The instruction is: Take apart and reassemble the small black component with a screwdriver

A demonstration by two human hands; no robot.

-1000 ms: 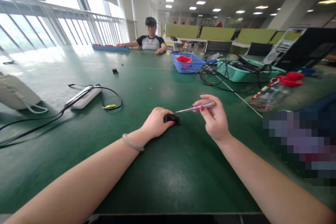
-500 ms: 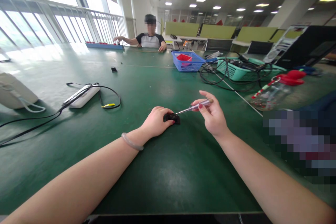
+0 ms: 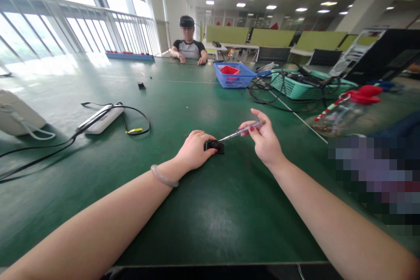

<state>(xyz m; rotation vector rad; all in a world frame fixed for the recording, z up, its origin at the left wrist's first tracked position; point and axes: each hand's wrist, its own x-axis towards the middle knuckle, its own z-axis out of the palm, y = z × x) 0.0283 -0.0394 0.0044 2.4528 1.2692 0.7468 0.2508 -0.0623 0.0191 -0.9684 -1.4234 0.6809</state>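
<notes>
My left hand point(image 3: 196, 150) is closed around a small black block-like part point(image 3: 217, 146) on the green tabletop, thumb in front and fingers behind. What exactly the part is I cannot make out. In my right hand point(image 3: 265, 140) is a slim screwdriver point(image 3: 244, 130) with a clear purplish handle, pinched between thumb and fingers. Its metal shaft slants down to the left, and the tip meets the top of the black part. Another small black part point(image 3: 141, 86) lies farther off on the table, left of centre.
A white power bank point(image 3: 102, 119) with black cables lies left, beside a pale pouch point(image 3: 20, 113). Back right are a blue basket point(image 3: 234, 79), a teal basket point(image 3: 290, 87) with cables and a red-capped bottle point(image 3: 344, 113). A person point(image 3: 188, 48) sits across the table point(image 3: 203, 227).
The person opposite has drawn one arm back from the long blue tray to the table in front of them. My hands, the screwdriver and the black part hold nearly the same pose.
</notes>
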